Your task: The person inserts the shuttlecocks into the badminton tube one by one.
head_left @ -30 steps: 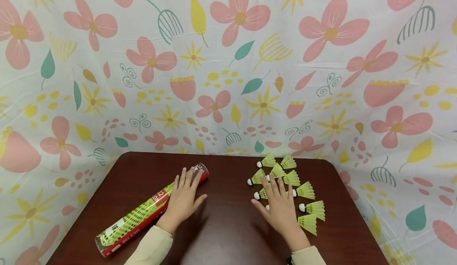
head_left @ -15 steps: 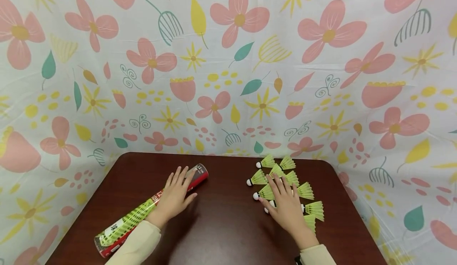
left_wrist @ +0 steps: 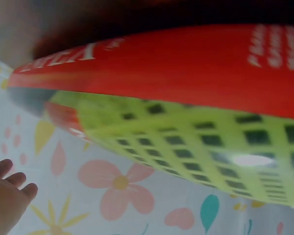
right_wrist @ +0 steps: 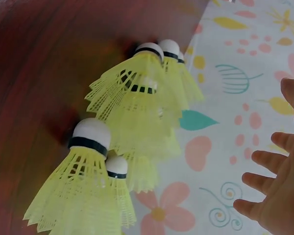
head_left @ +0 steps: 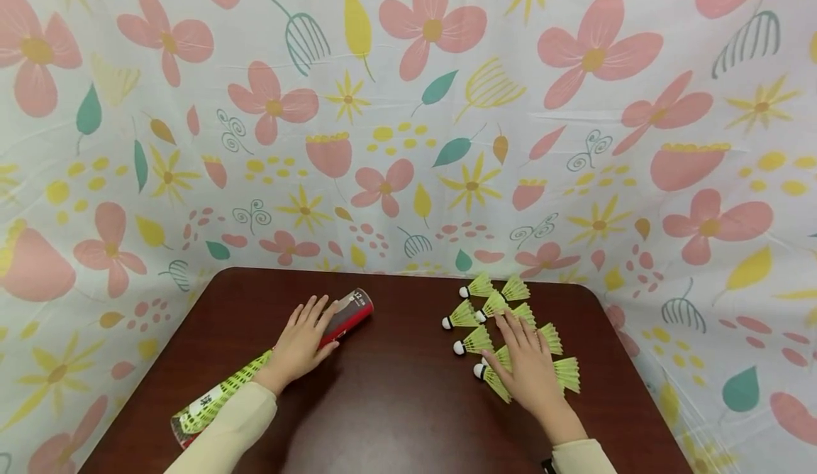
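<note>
Lately both hands had drifted outward: the left hand [head_left: 293, 346] had slid back along the printed shuttlecock tube [head_left: 349, 316], and the right hand [head_left: 531, 371] had shifted further right over the yellow-green feather-skirted shuttlecocks [head_left: 461, 316]. The left one now covered the tube's middle and bared more of its dark grey end, the part marked 12, while the sleeve hid some of the near end. On the other side, the shift uncovered a shuttlecock close to the right thumb [head_left: 493, 383] that the palm had mostly hidden a second earlier, and masked others to the right. The fingers of both hands were straight and slightly spread, gripping nothing; in the wrist views they showed apart from the tube and the shuttlecocks, though whether either palm brushed anything could not be told. The tube lay on its side, slanting across the left of the dark wooden table [head_left: 396, 396], and the shuttlecocks lay in a loose cluster on the right, well apart from it. Judging by that, only the hands had moved; neither tube nor shuttlecocks seemed displaced, so the handling itself looked no further along.
</note>
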Tool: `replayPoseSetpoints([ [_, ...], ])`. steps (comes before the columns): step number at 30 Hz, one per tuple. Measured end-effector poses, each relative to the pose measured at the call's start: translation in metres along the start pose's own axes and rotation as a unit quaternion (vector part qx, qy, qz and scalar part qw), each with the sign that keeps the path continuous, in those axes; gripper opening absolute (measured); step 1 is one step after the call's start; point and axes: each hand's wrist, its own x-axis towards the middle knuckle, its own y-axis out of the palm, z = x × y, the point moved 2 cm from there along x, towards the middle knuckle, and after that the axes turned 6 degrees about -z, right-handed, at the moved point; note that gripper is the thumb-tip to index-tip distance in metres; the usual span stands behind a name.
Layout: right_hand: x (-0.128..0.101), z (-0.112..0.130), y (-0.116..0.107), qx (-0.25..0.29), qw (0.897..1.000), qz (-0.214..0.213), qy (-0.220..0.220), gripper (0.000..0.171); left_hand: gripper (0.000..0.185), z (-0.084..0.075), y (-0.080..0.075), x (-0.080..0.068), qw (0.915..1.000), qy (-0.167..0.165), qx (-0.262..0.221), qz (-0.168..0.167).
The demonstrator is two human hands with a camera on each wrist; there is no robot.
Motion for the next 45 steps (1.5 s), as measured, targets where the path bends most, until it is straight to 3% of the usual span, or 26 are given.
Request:
replayPoseSetpoints([
  [6,-0.004,-0.008,0.0,0.011,1.0,0.007,0.012,0.071,0.077,0.011,0.005,0.002,0.9995,0.019,-0.01,0.025],
  [16,-0.013,-0.019,0.003,0.03,0.999,-0.007,0.011,0.069,0.075,0.027,0.012,0.006,0.9936,0.023,-0.043,0.102],
  [22,-0.019,-0.03,0.003,0.035,0.999,-0.016,0.018,0.063,0.075,0.034,0.022,0.005,0.9925,0.037,-0.033,0.112],
  [29,-0.029,-0.036,0.001,0.044,0.998,0.013,0.05,0.062,0.076,0.032,0.025,0.003,0.9889,0.026,-0.069,0.129],
  [45,-0.043,-0.058,-0.002,0.041,0.992,0.042,0.108,0.062,0.079,0.034,0.035,-0.006,0.987,0.029,-0.068,0.143],
])
